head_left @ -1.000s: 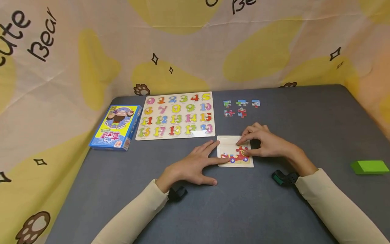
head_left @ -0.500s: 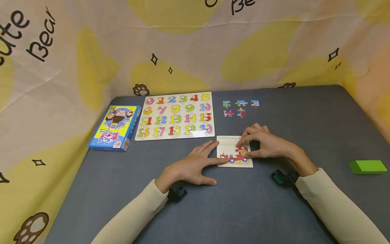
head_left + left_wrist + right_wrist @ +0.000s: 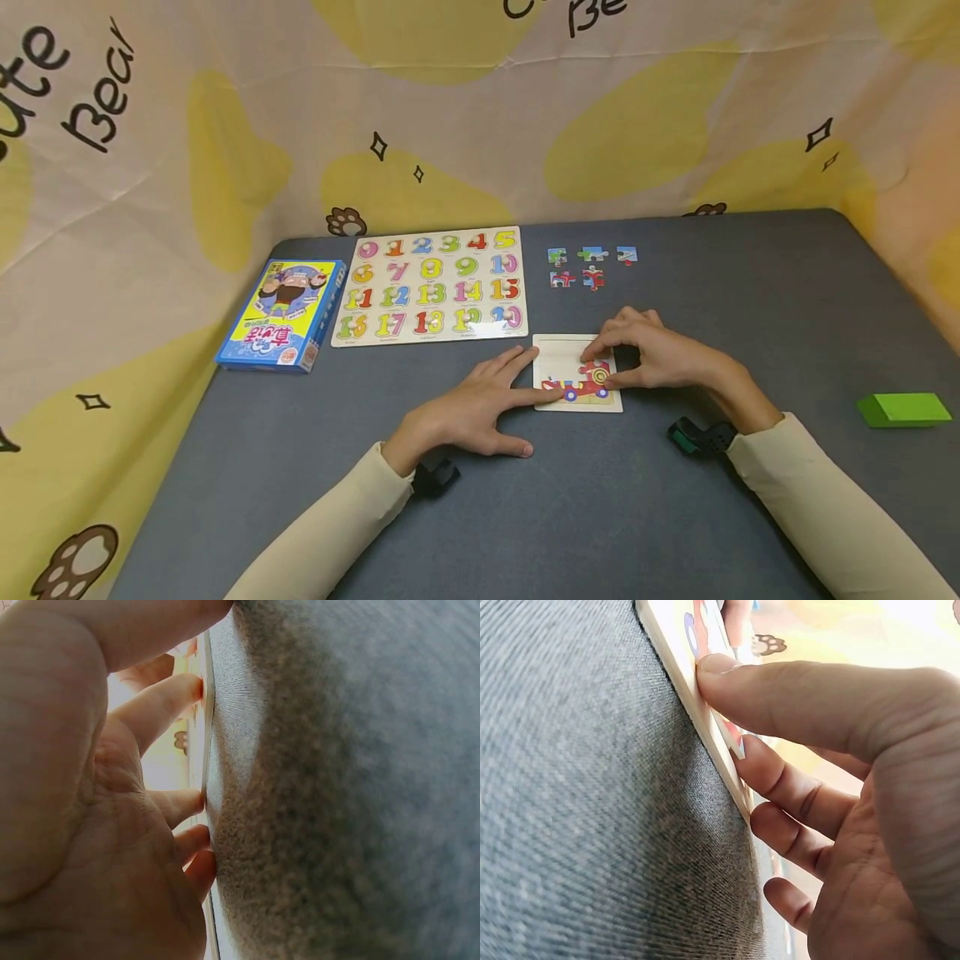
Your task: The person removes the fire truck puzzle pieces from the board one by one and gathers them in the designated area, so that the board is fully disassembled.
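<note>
A small pale puzzle board [image 3: 558,347] lies on the table, its lower part filled with pieces that show a red vehicle with blue wheels. My left hand [image 3: 476,408] rests spread at its left side, index finger across the lower left of the picture and the thumb out on the table. Over the right side is my right hand [image 3: 656,350], pinching a red puzzle piece [image 3: 597,372] with a yellow spiral between thumb and fingers. In the right wrist view, the piece's edge [image 3: 737,746] sticks up from the board, tilted, and my thumb covers part of it.
Several loose puzzle pieces [image 3: 592,254] lie behind the board. A number puzzle board [image 3: 408,329] is at the back left, beside a blue and yellow box [image 3: 300,300]. A green block [image 3: 903,410] sits at the far right. Patterned cloth [image 3: 480,108] hangs behind the table.
A little more of the yellow spiral shows beside my right thumb than a second ago. Both hands otherwise stay in place.
</note>
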A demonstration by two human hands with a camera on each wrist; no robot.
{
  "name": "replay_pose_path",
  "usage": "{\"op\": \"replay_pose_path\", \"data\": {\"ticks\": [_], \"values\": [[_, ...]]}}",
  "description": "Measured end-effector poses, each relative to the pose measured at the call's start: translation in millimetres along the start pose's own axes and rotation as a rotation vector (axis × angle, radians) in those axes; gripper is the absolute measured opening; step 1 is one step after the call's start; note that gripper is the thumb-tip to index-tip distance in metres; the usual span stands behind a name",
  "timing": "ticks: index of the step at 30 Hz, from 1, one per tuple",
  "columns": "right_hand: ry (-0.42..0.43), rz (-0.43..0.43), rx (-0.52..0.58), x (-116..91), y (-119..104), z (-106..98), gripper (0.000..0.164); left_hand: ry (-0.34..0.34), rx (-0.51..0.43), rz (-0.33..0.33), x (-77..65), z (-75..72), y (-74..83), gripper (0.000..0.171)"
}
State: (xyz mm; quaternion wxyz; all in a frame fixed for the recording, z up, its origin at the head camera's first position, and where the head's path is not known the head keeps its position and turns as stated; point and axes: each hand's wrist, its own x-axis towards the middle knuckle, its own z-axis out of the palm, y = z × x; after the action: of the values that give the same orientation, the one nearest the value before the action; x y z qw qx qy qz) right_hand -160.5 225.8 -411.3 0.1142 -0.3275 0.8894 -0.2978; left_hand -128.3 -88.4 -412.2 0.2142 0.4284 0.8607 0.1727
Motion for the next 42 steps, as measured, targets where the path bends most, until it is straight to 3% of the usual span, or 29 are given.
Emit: {"op": "replay_pose_path", "data": {"ticks": [20, 42], "values": [[-0.037, 0.013, 0.012, -1.3, -1.3, -2.0, 0.038, -0.003, -0.006, -0.003, -0.3, -0.1, 0.9, 0.077], [0.044, 0.001, 0.09, -1.5, 17.4, 0.2, 0.042, 0.002, 0.002, 0.0, -0.5, 1.0, 0.8, 0.077]]}}
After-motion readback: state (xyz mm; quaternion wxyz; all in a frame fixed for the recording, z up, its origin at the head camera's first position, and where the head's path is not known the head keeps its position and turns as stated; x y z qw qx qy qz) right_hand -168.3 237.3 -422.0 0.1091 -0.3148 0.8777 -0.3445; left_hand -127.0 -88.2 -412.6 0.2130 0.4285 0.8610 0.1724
